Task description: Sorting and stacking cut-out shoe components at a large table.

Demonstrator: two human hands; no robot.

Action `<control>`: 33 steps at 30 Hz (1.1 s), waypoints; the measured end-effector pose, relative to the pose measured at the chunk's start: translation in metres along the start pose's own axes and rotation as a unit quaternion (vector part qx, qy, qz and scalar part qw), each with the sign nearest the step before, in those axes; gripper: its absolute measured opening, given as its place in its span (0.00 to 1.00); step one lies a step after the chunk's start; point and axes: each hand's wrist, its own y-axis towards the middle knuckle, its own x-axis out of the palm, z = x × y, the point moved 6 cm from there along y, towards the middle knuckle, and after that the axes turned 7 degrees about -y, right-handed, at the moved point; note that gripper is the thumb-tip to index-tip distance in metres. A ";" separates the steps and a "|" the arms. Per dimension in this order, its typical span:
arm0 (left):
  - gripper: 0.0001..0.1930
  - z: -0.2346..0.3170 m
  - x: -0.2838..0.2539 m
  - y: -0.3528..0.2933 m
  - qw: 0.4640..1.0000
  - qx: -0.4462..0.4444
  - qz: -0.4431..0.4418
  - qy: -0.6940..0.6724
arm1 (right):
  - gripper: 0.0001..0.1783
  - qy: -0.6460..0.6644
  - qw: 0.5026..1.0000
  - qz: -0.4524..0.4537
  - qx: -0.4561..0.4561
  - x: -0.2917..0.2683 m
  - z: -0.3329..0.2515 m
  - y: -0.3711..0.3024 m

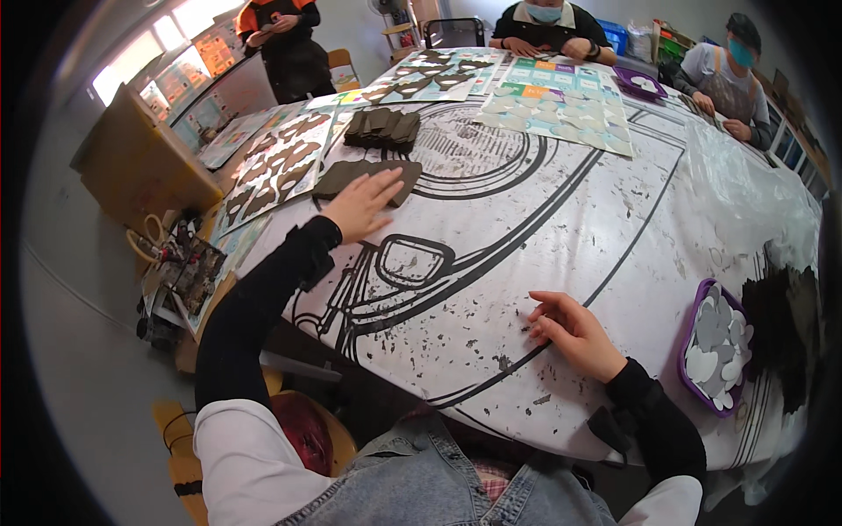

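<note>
My left hand (364, 207) lies flat with fingers outstretched across a low, spread row of dark olive-brown cut pieces (338, 179) at the left of the table. Just beyond it sits a thicker stack of the same dark pieces (382, 129). Lower and to the right, my right hand (574, 337) rests over the white printed tablecloth (474, 324). Its fingers are loosely bent and apart, and I see nothing in them. A purple basket (683, 366) of white and grey rounded pieces (717, 346) stands to its right, with a heap of dark strips (781, 324) beside the basket.
Sheets bearing dark wavy shapes (279, 162) lie at the left and far side. Pale ovals cover another sheet (561, 114). Clear plastic film (745, 184) is bunched at the right. A cardboard box (145, 149) stands left. Several people are around the far table.
</note>
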 end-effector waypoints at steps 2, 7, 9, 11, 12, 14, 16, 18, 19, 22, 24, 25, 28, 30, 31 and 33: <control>0.32 0.026 -0.001 -0.017 0.999 -0.010 0.022 -0.048 | 0.19 -0.012 1.000 0.004 -0.001 0.000 0.004 0.002; 0.28 0.110 -0.003 -0.047 0.979 -0.051 0.069 -0.186 | 0.18 -0.011 1.000 0.026 -0.010 -0.009 0.009 -0.007; 0.27 0.135 -0.005 -0.074 0.973 -0.090 0.065 -0.201 | 0.13 -0.032 0.999 0.016 0.016 -0.008 0.012 -0.004; 0.26 0.155 -0.004 -0.094 0.966 -0.122 0.083 -0.212 | 0.07 -0.035 0.999 -0.009 0.011 -0.004 0.007 -0.003; 0.26 0.162 -0.006 -0.104 0.958 -0.146 0.088 -0.229 | 0.07 -0.092 0.995 -0.013 -0.028 0.000 -0.003 -0.004; 0.26 0.174 0.000 -0.110 0.950 -0.160 0.101 -0.248 | 0.08 -0.141 0.987 -0.029 -0.076 0.011 -0.033 -0.013; 0.26 0.183 0.001 -0.119 0.941 -0.187 0.112 -0.261 | 0.06 -0.144 0.980 -0.081 -0.110 0.048 -0.094 -0.033; 0.26 0.188 0.003 -0.130 0.937 -0.207 0.134 -0.249 | 0.08 -0.114 0.960 -0.176 -0.183 0.083 -0.147 -0.051; 0.26 0.189 0.003 -0.132 0.934 -0.216 0.157 -0.239 | 0.09 -0.046 0.957 -0.226 -0.177 0.099 -0.168 -0.062; 0.26 0.188 0.008 -0.133 0.940 -0.214 0.169 -0.204 | 0.10 0.099 0.905 -0.361 -0.201 0.139 -0.202 -0.081; 0.25 0.191 0.006 -0.130 0.945 -0.214 0.177 -0.174 | 0.10 0.158 0.862 -0.377 -0.301 0.157 -0.215 -0.092; 0.25 0.192 0.005 -0.129 0.946 -0.204 0.179 -0.177 | 0.10 0.210 0.839 -0.382 -0.325 0.162 -0.216 -0.096; 0.24 0.191 0.006 -0.139 0.945 -0.220 0.169 -0.174 | 0.11 0.184 0.747 -0.443 -0.460 0.171 -0.212 -0.092; 0.24 0.194 0.005 -0.130 0.947 -0.202 0.174 -0.182 | 0.11 0.174 0.750 -0.429 -0.472 0.170 -0.219 -0.098; 0.24 0.198 0.004 -0.114 0.948 -0.179 0.182 -0.192 | 0.11 0.159 0.756 -0.413 -0.482 0.166 -0.223 -0.106; 0.24 0.199 0.004 -0.112 0.948 -0.172 0.187 -0.190 | 0.10 0.158 0.763 -0.394 -0.488 0.164 -0.226 -0.109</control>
